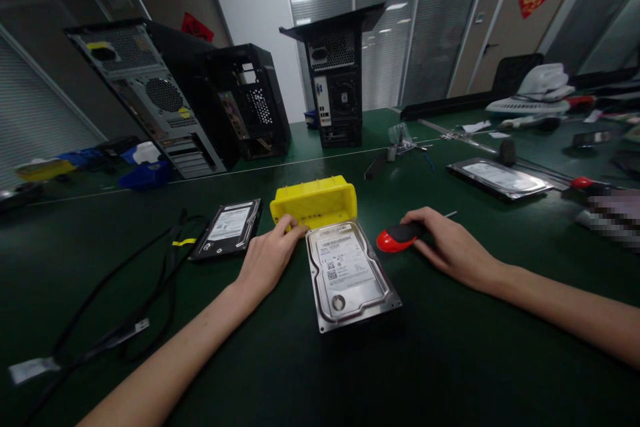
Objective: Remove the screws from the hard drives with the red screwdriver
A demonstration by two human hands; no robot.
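My right hand (445, 240) is wrapped round a screwdriver (397, 238) with a red and black handle; its metal shaft pokes out beyond the hand to the right. My left hand (273, 250) reaches to the front left of a yellow plastic bin (320, 199), fingers curled together at its lip. What those fingers pinch is too small or hidden to tell. Several tiny dark pieces, like screws, lie on the bin's floor. Between my hands a silver hard drive (347, 273) lies label side up, its far end against the bin.
Another hard drive (230, 227) and black cables (165, 280) lie on the left. A third drive (500, 177) sits far right, near more tools. Computer cases (150, 93) stand at the back, one black tower (337, 90) in the middle. Small parts (400, 140) lie before it.
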